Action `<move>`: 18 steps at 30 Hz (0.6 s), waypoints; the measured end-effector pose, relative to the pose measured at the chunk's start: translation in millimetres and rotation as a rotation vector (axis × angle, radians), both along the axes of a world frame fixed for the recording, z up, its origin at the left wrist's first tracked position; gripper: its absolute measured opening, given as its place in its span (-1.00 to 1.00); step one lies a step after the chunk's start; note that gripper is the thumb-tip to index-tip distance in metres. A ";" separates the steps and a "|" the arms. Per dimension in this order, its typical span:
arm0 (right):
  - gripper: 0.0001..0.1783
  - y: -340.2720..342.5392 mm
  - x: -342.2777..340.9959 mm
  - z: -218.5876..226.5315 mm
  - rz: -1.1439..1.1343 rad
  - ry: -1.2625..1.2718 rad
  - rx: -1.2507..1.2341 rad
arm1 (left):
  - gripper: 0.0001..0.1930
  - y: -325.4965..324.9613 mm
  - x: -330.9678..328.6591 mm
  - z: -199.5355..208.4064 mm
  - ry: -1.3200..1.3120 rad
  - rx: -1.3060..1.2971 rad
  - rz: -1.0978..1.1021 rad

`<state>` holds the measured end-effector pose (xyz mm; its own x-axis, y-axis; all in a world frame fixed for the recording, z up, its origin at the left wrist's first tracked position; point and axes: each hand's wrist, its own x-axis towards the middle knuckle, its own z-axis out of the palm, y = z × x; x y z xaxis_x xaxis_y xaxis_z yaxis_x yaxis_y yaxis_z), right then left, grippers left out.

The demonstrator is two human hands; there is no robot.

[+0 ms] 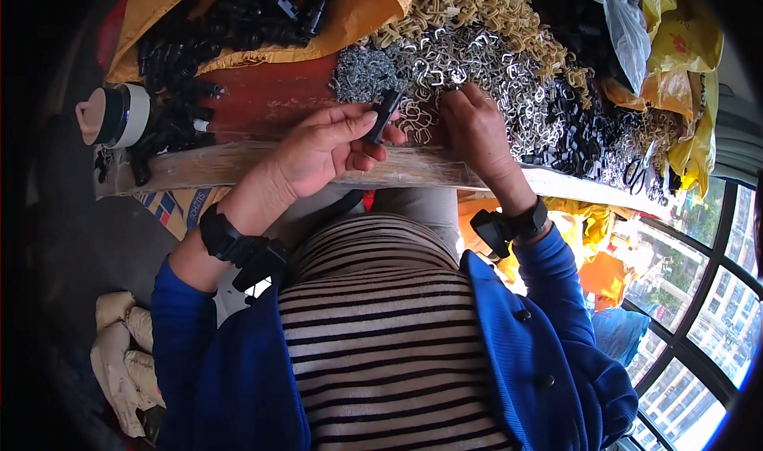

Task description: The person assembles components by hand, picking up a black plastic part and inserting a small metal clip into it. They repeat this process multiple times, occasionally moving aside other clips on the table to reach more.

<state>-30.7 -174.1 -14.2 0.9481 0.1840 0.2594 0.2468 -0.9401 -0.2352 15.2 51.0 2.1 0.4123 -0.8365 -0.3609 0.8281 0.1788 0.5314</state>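
A short black tube-shaped part (385,116) is pinched between the thumb and fingers of my left hand (326,143), tilted above the table's front edge. To its right, my right hand (480,129) reaches down to a heap of shiny U-shaped metal clips (524,93). Its fingers are bent and closed together; their tips are turned away, so what they hold cannot be made out. Just beyond the black part lies a mound of small grey metal pieces (362,73). Beige curved pieces (485,10) are heaped behind the clips.
An orange-brown bag (385,10) of black parts lies open at the back left. Near it stands a cup-like container (127,116). Small black pieces (584,137) and scissors (636,173) lie at the right, beside yellow bags (691,46). A wooden edge (318,165) borders the red tabletop (270,97).
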 end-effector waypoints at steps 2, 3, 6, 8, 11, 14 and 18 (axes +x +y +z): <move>-0.95 2.8 1.0 -1.1 0.022 0.026 -0.044 | -0.62 1.2 -4.3 0.6 -0.008 0.018 0.014; -0.94 3.3 1.6 -1.4 0.032 0.037 -0.066 | -0.62 0.3 -6.1 1.3 -0.015 0.018 0.010; -0.93 2.7 0.6 -2.2 0.005 0.052 -0.094 | -0.66 -3.6 -11.8 4.5 -0.048 0.045 0.025; -0.92 3.2 -1.6 -2.5 -0.029 0.056 -0.108 | -0.70 -6.6 -16.5 5.0 -0.114 0.102 0.055; -0.92 4.5 -5.5 1.9 -0.093 0.039 0.080 | -0.79 -18.0 -21.9 6.0 -0.302 0.242 0.164; -0.89 13.3 -11.0 10.3 0.055 0.189 0.664 | -0.79 -23.1 -29.4 8.6 -0.545 0.332 0.259; -0.82 35.6 -20.5 18.4 0.064 0.695 1.540 | -0.78 -35.6 -35.0 9.0 -0.780 0.358 0.322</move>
<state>-51.2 -138.5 4.2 0.9534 0.2158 -0.2109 -0.2636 0.2557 -0.9301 -19.8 15.4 11.1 0.8420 -0.5307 -0.0975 0.1494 0.0558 0.9872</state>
